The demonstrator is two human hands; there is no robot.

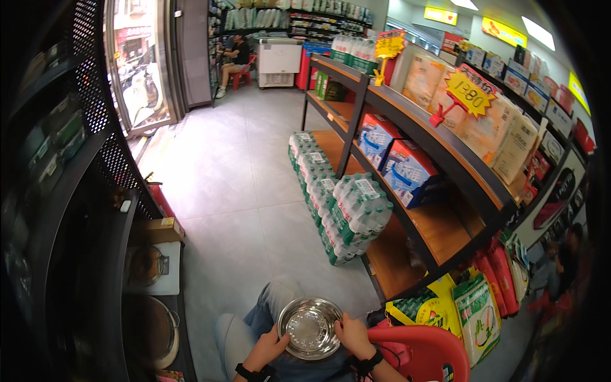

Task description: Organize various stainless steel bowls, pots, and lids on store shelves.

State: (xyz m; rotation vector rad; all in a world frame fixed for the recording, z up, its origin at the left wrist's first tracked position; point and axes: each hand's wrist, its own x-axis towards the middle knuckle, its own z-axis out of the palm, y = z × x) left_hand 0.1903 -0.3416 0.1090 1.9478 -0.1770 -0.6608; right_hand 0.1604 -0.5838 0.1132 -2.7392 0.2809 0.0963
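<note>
A shiny round stainless steel basin (308, 329) is held level above my lap, its bottom marked with a ring of small star-like shapes; whether these are holes I cannot tell. My left hand (271, 348) grips its left rim with the thumb on top. On the opposite rim, my right hand (354, 338) does the same. Both wrists wear black bands. My knees in jeans (258, 310) show beneath and beyond the basin. The fingers under the rim are hidden.
A red plastic chair (429, 348) stands at my right, near bagged goods (477, 315). Shrink-wrapped bottle packs (358, 205) are stacked before a wood-and-black shelf (444, 229). Dark shelving (95, 191) rises at left. A seated person (236, 57) is by a white chest freezer (279, 62).
</note>
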